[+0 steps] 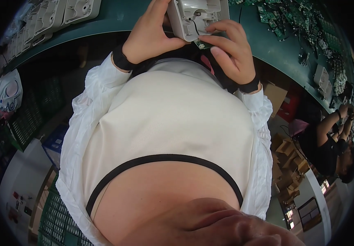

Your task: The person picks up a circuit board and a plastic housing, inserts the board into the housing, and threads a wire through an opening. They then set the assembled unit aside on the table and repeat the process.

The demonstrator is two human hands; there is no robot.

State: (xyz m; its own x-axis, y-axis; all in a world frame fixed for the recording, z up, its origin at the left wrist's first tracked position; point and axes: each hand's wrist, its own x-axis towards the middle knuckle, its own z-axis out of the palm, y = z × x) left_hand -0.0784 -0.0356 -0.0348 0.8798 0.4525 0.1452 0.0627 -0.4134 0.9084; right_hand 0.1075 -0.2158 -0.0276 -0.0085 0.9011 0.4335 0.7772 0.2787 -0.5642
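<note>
An open white plastic housing [177, 24] is held at the top middle, above the bench edge; its upper part is cut off by the frame. My left hand [149, 39] grips its left side, the thumb along the lower edge. Inside the housing a thin black wire [196, 27] runs down toward the lower rim. At that rim a small green circuit board [202, 44] shows below my right hand [235, 51]. The right index finger and thumb are closed about the board, partly covering it, while another fingertip rests at the housing's inside.
Several white housings [47, 18] stand in a row on the green bench [117, 14] at left. Heaped green circuit boards [283, 20] and white housing pieces [321, 78] lie at right. A co-worker [328, 143] sits farther right. Green crates [35, 108] and cardboard [285, 164] are below.
</note>
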